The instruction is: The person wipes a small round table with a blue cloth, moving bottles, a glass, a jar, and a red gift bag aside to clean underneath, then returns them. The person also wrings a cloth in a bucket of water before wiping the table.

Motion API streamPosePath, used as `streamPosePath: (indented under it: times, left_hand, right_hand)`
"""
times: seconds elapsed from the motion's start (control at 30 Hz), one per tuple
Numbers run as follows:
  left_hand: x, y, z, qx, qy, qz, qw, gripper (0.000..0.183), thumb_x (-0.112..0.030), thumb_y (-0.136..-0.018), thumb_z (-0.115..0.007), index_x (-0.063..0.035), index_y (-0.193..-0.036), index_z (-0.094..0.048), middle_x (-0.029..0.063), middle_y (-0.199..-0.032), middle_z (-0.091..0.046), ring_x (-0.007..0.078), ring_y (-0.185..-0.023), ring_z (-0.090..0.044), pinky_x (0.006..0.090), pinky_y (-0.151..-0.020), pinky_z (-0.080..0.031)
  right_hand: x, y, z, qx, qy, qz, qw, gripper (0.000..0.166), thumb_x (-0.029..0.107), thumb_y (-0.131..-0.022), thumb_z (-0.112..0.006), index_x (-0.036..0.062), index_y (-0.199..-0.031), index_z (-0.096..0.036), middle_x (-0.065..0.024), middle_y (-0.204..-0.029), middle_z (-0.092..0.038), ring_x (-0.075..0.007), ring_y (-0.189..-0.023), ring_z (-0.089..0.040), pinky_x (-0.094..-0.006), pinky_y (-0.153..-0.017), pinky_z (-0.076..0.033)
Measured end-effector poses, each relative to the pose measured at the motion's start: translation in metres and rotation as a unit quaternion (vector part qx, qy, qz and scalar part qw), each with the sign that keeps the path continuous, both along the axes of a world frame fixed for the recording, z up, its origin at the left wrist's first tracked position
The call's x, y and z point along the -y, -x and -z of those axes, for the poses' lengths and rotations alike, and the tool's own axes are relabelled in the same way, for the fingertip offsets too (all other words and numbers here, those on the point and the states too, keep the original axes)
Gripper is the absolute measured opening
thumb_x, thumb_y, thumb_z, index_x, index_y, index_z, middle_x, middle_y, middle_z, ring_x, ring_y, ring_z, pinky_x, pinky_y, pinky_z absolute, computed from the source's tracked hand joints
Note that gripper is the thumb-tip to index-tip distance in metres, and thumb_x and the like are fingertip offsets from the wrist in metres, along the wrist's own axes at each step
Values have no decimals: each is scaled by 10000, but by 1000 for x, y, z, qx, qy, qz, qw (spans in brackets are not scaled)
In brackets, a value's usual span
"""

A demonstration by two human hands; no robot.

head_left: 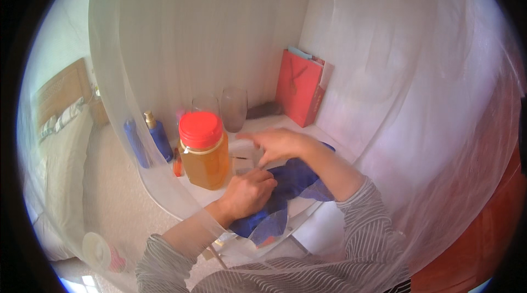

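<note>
A dark blue cloth [284, 186] lies bunched on the small white table in front of me. My left hand [252, 194] is curled over it, fingers closed on part of the cloth. Above the cloth's far side is my right hand [280, 145], its index finger stretched out to the left and its thumb pointing down. I see nothing held in it. Just beyond my left hand, a small clear item [243, 164] rests on the tabletop, too blurred to name. A jar of amber liquid [206, 169] with a red lid [200, 129] stands left of it.
Sheer white netting [395, 66] hangs around the table and crosses my left forearm. Behind the jar are a glass vase [234, 110] and a red paper bag [299, 87]. Blue bottles [159, 136] stand on the left. Further left is a bed [66, 161]; a bin [97, 248] is on the floor.
</note>
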State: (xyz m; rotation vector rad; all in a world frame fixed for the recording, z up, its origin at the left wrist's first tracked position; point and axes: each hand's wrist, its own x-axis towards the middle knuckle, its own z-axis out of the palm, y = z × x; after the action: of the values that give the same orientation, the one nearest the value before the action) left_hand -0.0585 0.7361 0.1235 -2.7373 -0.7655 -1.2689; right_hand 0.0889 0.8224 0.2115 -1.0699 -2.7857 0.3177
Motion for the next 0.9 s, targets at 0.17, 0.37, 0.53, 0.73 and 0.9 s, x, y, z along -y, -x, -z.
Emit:
streamPosePath:
  times: [0.17,0.37,0.53,0.73,0.9]
  left_hand:
    - [-1,-1,0,-7,5,-3,1000,97,-49,-706,-596,-54,-802,-609,56,-832,-584,241,-759,-581,352,-589,-499]
    - [-3,3,2,-31,33,-9,999,136,-77,-715,-601,-62,-850,-600,68,-882,-586,256,-800,-580,375,-632,-499]
    - [-4,4,2,-56,45,-10,997,167,-109,-735,-589,-62,-895,-594,82,-918,-575,263,-848,-572,378,-665,-498]
    - [-4,3,10,-63,55,-44,996,158,-82,-712,-598,-61,-869,-591,79,-922,-579,256,-852,-578,364,-651,-505]
    - [-4,1,6,-47,25,-24,998,118,-67,-711,-586,-52,-827,-578,76,-879,-566,255,-816,-574,367,-622,-501]
  right_hand:
    - [-62,-66,-49,-223,-333,211,892,485,209,-739,-638,74,-1188,-514,-163,-990,-601,-289,-870,-590,-391,-778,-470]
    - [-91,-106,-71,-75,-323,339,880,489,321,-756,-647,67,-1161,-545,-170,-980,-602,-300,-899,-583,-395,-797,-457]
    - [-91,-115,-66,-92,-384,372,840,430,346,-778,-622,70,-1104,-570,-152,-931,-605,-296,-898,-579,-397,-777,-445]
    - [-67,-128,-88,-106,-433,361,819,305,315,-809,-567,62,-981,-568,-108,-934,-609,-246,-878,-595,-339,-775,-447]
    - [-61,-150,-92,-276,-389,229,848,229,256,-826,-527,45,-916,-533,-66,-861,-585,-162,-830,-593,-282,-724,-451]
